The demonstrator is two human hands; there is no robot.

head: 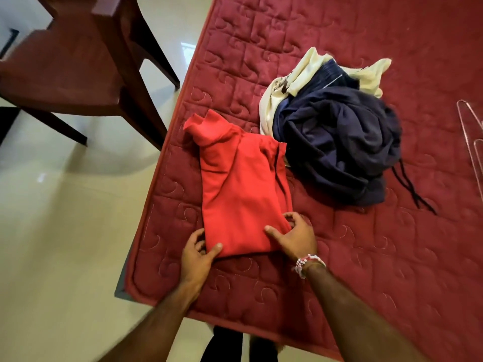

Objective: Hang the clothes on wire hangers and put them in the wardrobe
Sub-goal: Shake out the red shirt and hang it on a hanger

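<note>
Both hands, the left hand [197, 253] and the right hand [292, 235], pinch the red shirt's [240, 194] near hem at the bed's [366, 270] near-left corner; lift evenly, then fetch the wire hangers [470, 131].

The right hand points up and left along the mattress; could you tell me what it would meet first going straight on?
The right hand already rests on the red garment, so probably more of it.

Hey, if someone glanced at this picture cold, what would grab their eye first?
Probably the bright red garment lying folded on the dark red quilted mattress, with the left hand and right hand gripping its near edge. Just behind it sits a crumpled heap of navy clothes over a cream garment, and wire hangers lie at the far right edge.
</note>
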